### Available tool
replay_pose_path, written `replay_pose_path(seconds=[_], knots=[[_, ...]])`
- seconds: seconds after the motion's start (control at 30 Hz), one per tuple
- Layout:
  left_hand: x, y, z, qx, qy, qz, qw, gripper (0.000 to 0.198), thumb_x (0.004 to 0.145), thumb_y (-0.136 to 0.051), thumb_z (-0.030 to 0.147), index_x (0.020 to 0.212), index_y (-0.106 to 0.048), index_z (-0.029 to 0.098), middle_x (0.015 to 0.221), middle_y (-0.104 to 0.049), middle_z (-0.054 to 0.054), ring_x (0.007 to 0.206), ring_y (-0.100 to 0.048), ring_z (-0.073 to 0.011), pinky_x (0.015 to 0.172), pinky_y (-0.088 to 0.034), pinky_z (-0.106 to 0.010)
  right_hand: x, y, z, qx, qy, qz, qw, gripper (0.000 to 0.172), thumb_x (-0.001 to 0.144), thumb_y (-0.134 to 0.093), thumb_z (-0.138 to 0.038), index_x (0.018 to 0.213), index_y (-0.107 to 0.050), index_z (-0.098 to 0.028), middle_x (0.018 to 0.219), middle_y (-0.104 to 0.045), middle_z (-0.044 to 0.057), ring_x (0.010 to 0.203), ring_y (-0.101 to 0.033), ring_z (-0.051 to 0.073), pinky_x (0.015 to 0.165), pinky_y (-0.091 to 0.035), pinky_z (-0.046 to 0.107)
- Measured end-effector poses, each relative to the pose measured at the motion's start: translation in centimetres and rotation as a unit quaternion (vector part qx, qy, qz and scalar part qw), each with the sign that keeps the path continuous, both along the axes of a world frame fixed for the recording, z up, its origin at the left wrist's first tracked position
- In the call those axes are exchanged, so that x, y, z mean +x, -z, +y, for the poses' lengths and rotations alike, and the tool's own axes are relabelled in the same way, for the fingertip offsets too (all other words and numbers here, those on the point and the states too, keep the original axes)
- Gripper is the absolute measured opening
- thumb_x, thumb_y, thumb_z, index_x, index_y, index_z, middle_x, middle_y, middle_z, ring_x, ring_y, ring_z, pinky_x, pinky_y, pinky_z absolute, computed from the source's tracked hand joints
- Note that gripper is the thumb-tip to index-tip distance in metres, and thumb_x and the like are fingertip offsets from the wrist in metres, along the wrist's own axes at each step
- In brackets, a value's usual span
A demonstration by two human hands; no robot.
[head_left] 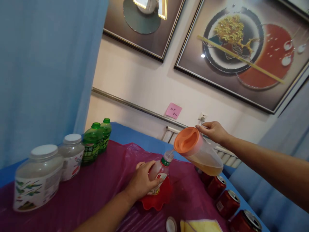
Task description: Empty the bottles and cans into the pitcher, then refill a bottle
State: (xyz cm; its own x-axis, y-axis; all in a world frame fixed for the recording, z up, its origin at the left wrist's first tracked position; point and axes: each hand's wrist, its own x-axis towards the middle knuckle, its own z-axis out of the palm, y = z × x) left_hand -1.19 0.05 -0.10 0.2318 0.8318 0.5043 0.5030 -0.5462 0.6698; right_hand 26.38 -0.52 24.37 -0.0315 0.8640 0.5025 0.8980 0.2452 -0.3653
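Note:
My left hand (142, 180) is wrapped round a clear plastic bottle (158, 173) with a green neck band and a printed label. The bottle leans slightly and stands in or over a red scalloped dish (164, 192); its base is partly hidden. With my right hand (214, 132) I grip the handle of a translucent pitcher (205, 156) that has an orange lid (187, 140). Tipped to the left, the pitcher holds yellowish liquid, and its spout is at the bottle's uncapped mouth. A thin stream seems to run between them.
On the purple sheet (101, 190) at left stand two white-lidded jars (38, 180) and two green bottles (92, 141). Several red cans (228, 203) line the right edge. A white cap (171, 224) and yellow cloth (201, 226) lie in front. Blue curtains (48, 64) hang at both sides.

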Motion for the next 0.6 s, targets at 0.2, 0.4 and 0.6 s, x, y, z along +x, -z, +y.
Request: replay_pose_path(seconds=[0.2,0.4,0.6], knots=[[0.04,0.28,0.18,0.005,-0.001,-0.004,1.000,0.061,0.066,-0.082,0.039,0.123,-0.066,0.022,0.120,-0.074,-0.009,0.115,-0.063,-0.0332,0.109,-0.041,-0.051,-0.05,-0.15,-0.10,0.007,-0.004,0.000,1.000,0.061,0.074,-0.058,-0.071,0.050,-0.025,-0.025,0.050,-0.020,-0.006,0.048,-0.021,0.008,0.044,-0.016,0.026],[0.04,0.20,0.12,0.006,-0.003,-0.004,1.000,0.061,0.066,-0.082,0.040,0.122,-0.066,0.022,0.116,-0.075,-0.008,0.112,-0.064,-0.0329,0.108,-0.042,-0.050,-0.09,-0.20,-0.18,0.004,-0.010,0.008,1.000,0.063,0.073,-0.058,-0.073,0.051,-0.024,-0.025,0.048,-0.021,-0.007,0.045,-0.021,0.007,0.044,-0.016,0.026],[0.11,0.06,0.24,-0.001,0.000,0.008,1.000,0.062,0.068,-0.082,0.040,0.124,-0.065,0.019,0.118,-0.074,-0.010,0.113,-0.064,-0.0329,0.108,-0.042,-0.050,-0.03,-0.06,-0.11,0.001,0.000,0.008,1.000,0.062,0.072,-0.058,-0.072,0.050,-0.024,-0.025,0.050,-0.019,-0.007,0.048,-0.020,0.008,0.046,-0.015,0.027]])
